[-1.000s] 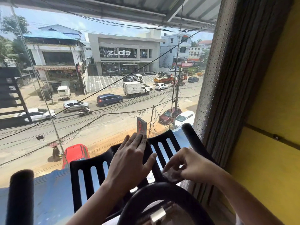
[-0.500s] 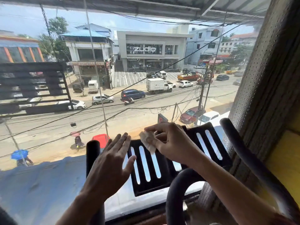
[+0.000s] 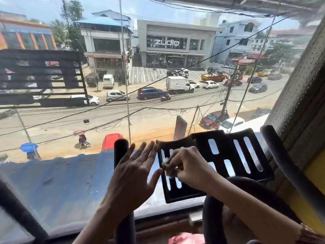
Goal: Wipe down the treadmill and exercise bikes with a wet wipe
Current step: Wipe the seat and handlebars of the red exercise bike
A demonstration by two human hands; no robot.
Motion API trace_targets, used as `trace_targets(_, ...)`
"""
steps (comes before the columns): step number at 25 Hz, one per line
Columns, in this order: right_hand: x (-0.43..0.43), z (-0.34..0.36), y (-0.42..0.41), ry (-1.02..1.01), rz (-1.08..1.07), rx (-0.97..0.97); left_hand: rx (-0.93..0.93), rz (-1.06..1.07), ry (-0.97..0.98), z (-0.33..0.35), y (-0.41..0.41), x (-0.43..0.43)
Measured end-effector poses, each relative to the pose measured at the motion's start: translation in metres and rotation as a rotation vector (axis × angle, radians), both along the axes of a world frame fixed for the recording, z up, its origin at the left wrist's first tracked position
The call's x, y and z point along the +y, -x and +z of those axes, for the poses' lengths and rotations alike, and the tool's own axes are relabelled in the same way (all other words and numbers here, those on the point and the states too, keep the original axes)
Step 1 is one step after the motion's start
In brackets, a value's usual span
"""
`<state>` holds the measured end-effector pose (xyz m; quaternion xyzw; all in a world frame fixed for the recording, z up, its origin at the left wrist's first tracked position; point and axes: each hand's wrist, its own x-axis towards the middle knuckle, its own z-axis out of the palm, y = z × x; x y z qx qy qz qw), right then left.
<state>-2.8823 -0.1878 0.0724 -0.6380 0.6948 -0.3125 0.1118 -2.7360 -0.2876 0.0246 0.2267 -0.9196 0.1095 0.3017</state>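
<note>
Slotted panel (image 3: 228,155) of an exercise bike (image 3: 283,166) being cleaned with a wet wipe (image 3: 168,175).
The right hand (image 3: 190,166) pinches the small white wet wipe between thumb and fingertips against the near left part of the slotted panel. The left hand (image 3: 133,175) is held flat, fingers spread, just left of the panel; contact cannot be told. The wipe appears soft, light and limp, best bunched and pinched firmly; the panel appears stiff.

Black slotted plastic console panel (image 3: 225,148): matt, smooth, hard moulding. Black tubular handlebar grip (image 3: 121,152): matt, foam-like sleeve, slightly rough. White crumpled wet wipe (image 3: 165,162): soft, fibrous, cloth or paper; clear window pane (image 3: 70,182): glossy glass with reflections.
</note>
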Motion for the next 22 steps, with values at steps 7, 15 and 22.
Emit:
trace_targets(7, -0.006, 0.036, 0.012, -0.057, -0.055, 0.121, -0.016, 0.023, -0.01, -0.002, 0.0, 0.0)
trace_targets(15, -0.007, 0.004, -0.009, -0.095, -0.011, 0.515, -0.019, 0.035, -0.014, -0.003, -0.001, 0.0)
trace_targets(22, 0.011, 0.042, -0.02, -0.273, -0.069, 0.624, -0.016, 0.045, -0.009, -0.003, 0.0, 0.002)
